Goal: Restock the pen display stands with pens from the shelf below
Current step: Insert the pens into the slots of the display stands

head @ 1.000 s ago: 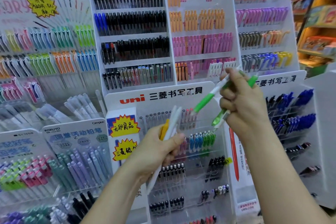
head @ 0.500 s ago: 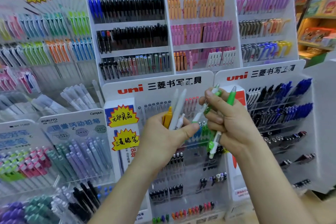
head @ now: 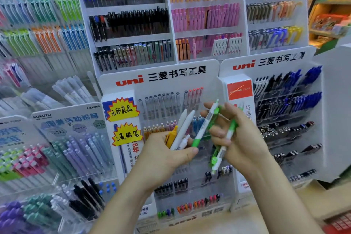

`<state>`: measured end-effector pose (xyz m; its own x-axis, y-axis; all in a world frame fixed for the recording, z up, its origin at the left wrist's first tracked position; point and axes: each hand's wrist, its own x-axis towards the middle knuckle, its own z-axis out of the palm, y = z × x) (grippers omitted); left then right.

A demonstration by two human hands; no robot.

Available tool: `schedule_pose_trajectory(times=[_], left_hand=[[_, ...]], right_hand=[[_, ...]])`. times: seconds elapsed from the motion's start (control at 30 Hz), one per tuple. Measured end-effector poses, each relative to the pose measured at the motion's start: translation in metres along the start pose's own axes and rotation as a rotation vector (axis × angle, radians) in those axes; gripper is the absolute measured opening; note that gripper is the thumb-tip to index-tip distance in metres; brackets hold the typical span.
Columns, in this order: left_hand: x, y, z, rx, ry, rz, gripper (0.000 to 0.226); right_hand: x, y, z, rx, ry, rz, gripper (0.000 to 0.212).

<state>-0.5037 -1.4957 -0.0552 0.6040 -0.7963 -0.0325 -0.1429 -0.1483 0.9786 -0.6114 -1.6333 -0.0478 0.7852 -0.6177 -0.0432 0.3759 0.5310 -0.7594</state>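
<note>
My left hand (head: 163, 156) grips a small bundle of pens (head: 180, 133): white ones and an orange-yellow one, fanned upward. My right hand (head: 239, 138) holds green-and-white pens (head: 223, 150), gripped in its fingers. One green-and-white pen (head: 204, 125) slants between both hands, its green grip touching my left thumb and its top at my right fingertips. Both hands hover in front of the central uni display stand (head: 161, 80), whose clear tiers hold rows of pens.
A second uni stand (head: 269, 59) with blue and black pens stands at the right. Tall racks of black, orange and pink pens (head: 133, 21) rise behind. Kokuyo pencil displays (head: 72, 138) fill the left. A wooden counter edge (head: 247, 220) runs below.
Both hands have come down and closer together in front of the central stand. One green pen now bridges from my right fingers to my left thumb. The view has tilted downward.
</note>
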Motion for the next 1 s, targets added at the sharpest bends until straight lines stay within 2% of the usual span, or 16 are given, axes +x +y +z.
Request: schedule_pose_trajectory(times=[0.1, 0.2, 0.33, 0.4, 0.53, 0.63, 0.7, 0.73, 0.83, 0.87, 0.93, 1.0], left_hand=[[-0.005, -0.009, 0.003, -0.131, 0.032, 0.001, 0.009], [-0.01, -0.02, 0.011, -0.263, 0.043, -0.032, 0.022], [-0.013, -0.028, 0.037, -0.296, 0.047, -0.067, 0.023], [-0.01, -0.03, 0.047, -0.303, 0.101, -0.068, 0.016], [-0.003, -0.026, 0.057, -0.383, 0.191, -0.018, 0.013], [0.001, -0.021, 0.063, -0.379, 0.253, 0.031, 0.012], [0.005, -0.017, 0.067, -0.387, 0.292, 0.064, 0.014], [0.007, -0.015, 0.069, -0.396, 0.314, 0.075, 0.014], [0.012, -0.009, 0.072, -0.433, 0.354, 0.115, 0.01], [0.014, -0.008, 0.073, -0.431, 0.357, 0.134, 0.007], [0.017, -0.008, 0.074, -0.393, 0.361, 0.17, 0.019], [0.018, -0.007, 0.076, -0.337, 0.353, 0.216, 0.032]], right_hand=[[-0.009, 0.006, -0.03, -0.073, 0.105, -0.043, 0.049], [-0.022, 0.007, -0.055, -0.166, 0.226, -0.052, 0.064], [-0.038, 0.016, -0.059, -0.097, 0.169, -0.084, 0.044], [-0.043, 0.024, -0.058, -0.078, 0.128, -0.107, 0.047], [-0.049, 0.031, -0.06, 0.021, 0.171, -0.15, 0.047], [-0.055, 0.033, -0.057, 0.126, 0.171, -0.141, 0.019], [-0.058, 0.034, -0.058, 0.186, 0.179, -0.123, 0.02], [-0.06, 0.034, -0.058, 0.169, 0.169, -0.128, 0.023], [-0.062, 0.039, -0.066, 0.05, 0.189, -0.171, 0.059], [-0.062, 0.038, -0.069, 0.002, 0.223, -0.185, 0.063], [-0.063, 0.038, -0.076, -0.14, 0.233, -0.209, 0.061], [-0.064, 0.032, -0.08, -0.278, 0.227, -0.209, 0.039]])
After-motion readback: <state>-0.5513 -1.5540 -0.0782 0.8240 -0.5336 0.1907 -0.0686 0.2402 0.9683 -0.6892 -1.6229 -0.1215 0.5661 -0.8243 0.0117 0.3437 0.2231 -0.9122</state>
